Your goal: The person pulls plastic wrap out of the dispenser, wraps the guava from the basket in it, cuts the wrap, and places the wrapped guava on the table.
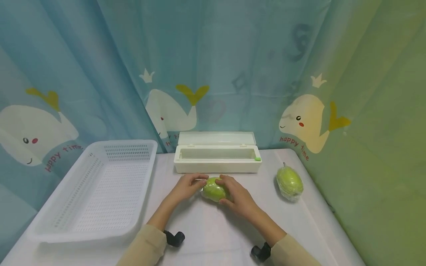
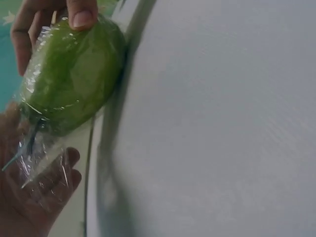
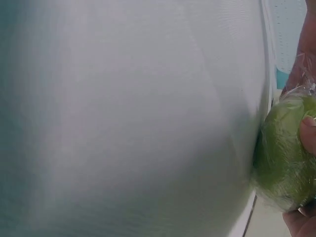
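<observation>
A green fruit (image 1: 213,189) with a thin stem, wrapped in clear cling film, is between my two hands, low over the white table. My right hand (image 1: 237,195) grips it from the right, its thumb (image 2: 82,17) pressed on the film. On the stem side my left hand (image 1: 189,186) has its fingers spread loosely at the fruit. A loose tail of film (image 2: 44,168) hangs around the stem in front of the left palm. Part of the fruit is hidden by the fingers.
A white box (image 1: 217,167) with its lid raised and a green slider stands behind my hands. A second film-wrapped green fruit (image 1: 289,181) lies to the right. A white perforated basket (image 1: 146,184) occupies the left. Patterned curtains (image 1: 233,74) border the table's back and right.
</observation>
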Motion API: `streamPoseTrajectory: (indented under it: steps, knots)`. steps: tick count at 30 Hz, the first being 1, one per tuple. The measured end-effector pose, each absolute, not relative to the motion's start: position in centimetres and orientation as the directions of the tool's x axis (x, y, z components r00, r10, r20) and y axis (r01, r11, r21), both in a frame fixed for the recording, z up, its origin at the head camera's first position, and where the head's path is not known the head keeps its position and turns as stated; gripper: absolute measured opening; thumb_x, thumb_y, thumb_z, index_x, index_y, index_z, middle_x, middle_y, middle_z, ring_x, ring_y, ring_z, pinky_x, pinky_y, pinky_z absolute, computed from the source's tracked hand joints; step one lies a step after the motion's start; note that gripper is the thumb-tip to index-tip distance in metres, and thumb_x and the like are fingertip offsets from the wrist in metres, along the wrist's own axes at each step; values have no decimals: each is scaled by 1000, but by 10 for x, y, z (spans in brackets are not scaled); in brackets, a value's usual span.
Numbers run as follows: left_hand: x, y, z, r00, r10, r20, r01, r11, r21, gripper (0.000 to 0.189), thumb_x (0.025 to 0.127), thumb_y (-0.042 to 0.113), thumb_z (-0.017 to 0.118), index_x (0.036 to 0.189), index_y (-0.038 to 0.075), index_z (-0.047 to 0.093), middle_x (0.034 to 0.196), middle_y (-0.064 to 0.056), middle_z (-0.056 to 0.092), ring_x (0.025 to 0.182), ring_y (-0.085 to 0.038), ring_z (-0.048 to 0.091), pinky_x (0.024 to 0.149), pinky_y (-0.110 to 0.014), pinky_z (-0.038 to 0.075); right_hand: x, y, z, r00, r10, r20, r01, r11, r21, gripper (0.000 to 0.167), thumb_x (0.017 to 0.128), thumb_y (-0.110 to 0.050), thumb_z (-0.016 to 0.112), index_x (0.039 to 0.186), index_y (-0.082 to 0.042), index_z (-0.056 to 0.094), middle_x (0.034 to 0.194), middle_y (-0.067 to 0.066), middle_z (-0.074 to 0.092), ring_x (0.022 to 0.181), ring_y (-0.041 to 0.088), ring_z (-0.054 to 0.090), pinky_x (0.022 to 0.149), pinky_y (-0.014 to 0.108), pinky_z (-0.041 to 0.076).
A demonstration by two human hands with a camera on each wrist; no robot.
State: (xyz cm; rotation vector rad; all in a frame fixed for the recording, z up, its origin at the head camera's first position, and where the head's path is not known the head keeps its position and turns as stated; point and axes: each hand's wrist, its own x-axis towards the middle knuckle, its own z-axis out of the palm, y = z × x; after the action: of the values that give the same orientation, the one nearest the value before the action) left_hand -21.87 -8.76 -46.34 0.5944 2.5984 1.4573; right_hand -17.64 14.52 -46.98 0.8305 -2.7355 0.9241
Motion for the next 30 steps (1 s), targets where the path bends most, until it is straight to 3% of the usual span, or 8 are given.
streamPoseTrajectory:
  steps: [4, 9, 19, 30]
  knots:
    - [-219, -90, -469, -907, 408, 103, 298, 450, 842, 41, 101, 26, 59, 134, 3, 60, 132, -14, 65, 120, -34, 62, 101, -47, 50, -175, 145, -470, -846, -450, 288, -532, 665, -525, 62, 79, -18, 83, 135, -14, 54, 150, 12, 48, 138, 30, 47, 107, 51, 44]
    - [-218, -90, -473, -910, 406, 82, 283, 465, 839, 41, 103, 29, 56, 133, 3, 62, 132, -15, 64, 127, -36, 57, 106, -54, 44, -174, 142, -469, -848, -445, 289, -529, 669, -522, 62, 79, -16, 82, 135, -12, 54, 150, 12, 47, 138, 32, 46, 109, 51, 42]
    - [-212, -86, -484, -928, 373, -20, 130, 372, 919, 46, 105, 30, 51, 139, 0, 56, 141, -18, 57, 133, -36, 51, 111, -52, 39, -171, 143, -469, -857, -445, 261, -512, 681, -524, 62, 81, -18, 80, 137, -13, 53, 152, 11, 45, 141, 32, 42, 112, 49, 39]
    - [-206, -78, -492, -941, 306, -147, -126, 88, 988, 50, 105, 31, 51, 145, 2, 48, 150, -20, 46, 138, -38, 44, 107, -44, 43, -170, 142, -469, -853, -451, 265, -519, 674, -525, 62, 85, -20, 77, 140, -13, 51, 154, 11, 42, 143, 32, 38, 114, 51, 36]
